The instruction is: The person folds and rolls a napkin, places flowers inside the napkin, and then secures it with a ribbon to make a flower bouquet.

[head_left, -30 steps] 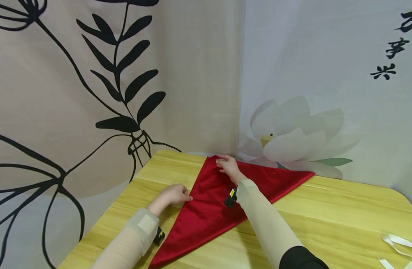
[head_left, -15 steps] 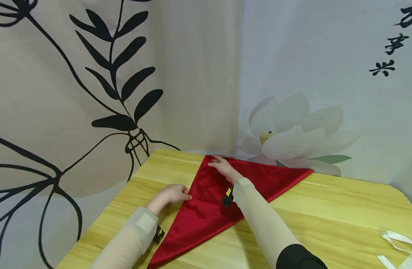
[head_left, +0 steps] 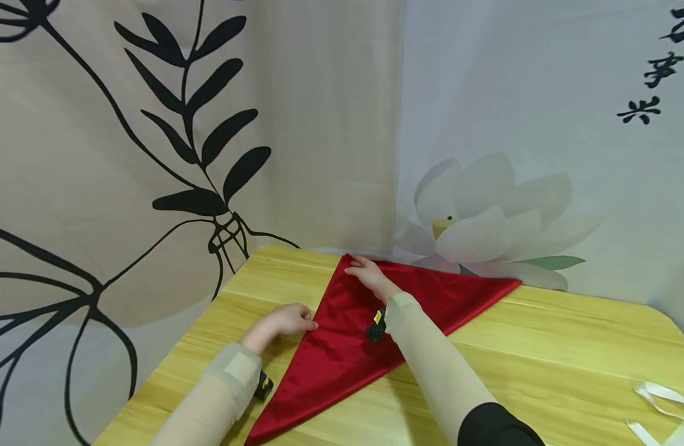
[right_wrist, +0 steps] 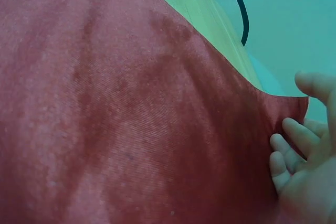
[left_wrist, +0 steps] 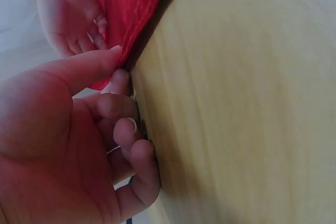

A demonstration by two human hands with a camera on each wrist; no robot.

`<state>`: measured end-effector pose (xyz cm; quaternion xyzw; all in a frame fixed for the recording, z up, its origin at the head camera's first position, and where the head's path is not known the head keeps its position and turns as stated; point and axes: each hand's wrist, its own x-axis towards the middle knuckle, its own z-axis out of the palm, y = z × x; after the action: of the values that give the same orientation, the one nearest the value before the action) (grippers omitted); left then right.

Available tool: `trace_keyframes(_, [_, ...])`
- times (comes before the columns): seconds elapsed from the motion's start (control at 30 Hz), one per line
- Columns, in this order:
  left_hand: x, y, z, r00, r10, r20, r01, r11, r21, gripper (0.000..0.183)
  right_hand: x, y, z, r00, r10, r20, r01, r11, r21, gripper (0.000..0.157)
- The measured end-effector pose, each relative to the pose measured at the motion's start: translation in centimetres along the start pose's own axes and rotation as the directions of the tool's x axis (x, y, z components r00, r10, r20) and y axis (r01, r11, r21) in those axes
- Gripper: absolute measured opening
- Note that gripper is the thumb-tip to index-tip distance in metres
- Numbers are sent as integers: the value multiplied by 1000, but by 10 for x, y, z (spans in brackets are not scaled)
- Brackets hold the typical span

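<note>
A shiny red triangular cloth [head_left: 342, 353] lies spread on the wooden table, one corner at the far edge and another toward the front. My left hand [head_left: 283, 321] pinches its left edge between thumb and index finger; the left wrist view shows the stitched hem there, the other fingers curled beside it. Over the far corner, my right hand [head_left: 370, 275] rests with loosely bent fingers. In the right wrist view that corner curls up beside the right fingers [right_wrist: 299, 135], and the thumb stands apart from it.
White ribbon-like straps [head_left: 662, 396] lie at the right front of the wooden table [head_left: 570, 347]. A curtain [head_left: 331, 155] printed with leaves, a lotus and characters hangs right behind the far edge. Small black wrist cameras [head_left: 375, 327] sit under both sleeves.
My right hand has slid slightly left toward the cloth's far corner, mostly in the first half second. The left hand keeps its place on the edge. The view has shifted slightly.
</note>
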<state>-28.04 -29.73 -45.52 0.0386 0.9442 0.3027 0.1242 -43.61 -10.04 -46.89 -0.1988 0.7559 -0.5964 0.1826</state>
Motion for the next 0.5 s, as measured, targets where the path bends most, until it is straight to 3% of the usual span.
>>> trace_keyframes(0.5, [-1,2,1,999,-32,-13,32,999,4,42,3,-3,2,999,27,-18,-27,1000,10,61])
